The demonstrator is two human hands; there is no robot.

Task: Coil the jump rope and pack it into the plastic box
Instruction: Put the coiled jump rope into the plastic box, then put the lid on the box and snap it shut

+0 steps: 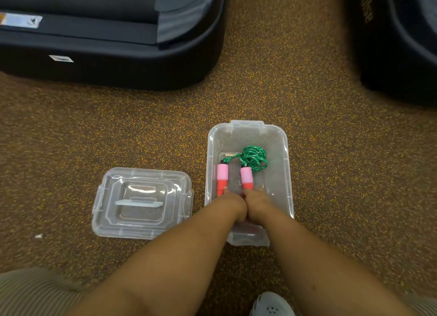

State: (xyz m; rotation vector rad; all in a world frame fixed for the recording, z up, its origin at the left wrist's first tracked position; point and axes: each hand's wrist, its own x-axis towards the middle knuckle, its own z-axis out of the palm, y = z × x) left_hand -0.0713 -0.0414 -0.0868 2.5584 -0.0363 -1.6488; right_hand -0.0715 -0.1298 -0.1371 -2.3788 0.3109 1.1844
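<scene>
A clear plastic box (283, 154) stands open on the speckled floor. Inside it lies the jump rope: a bundle of coiled green cord (254, 158) toward the far end and two pink-and-red handles side by side, the left handle (222, 177) and the right handle (246, 177). My left hand (230, 204) reaches into the box and grips the red end of the left handle. My right hand (257, 203) grips the red end of the right handle. Both hands touch each other over the box's near half.
The box's clear lid (142, 203) lies flat on the floor just left of the box. A black treadmill base (106, 55) fills the far left, another black machine (402, 43) the far right. My white shoe (272, 305) shows at the bottom edge.
</scene>
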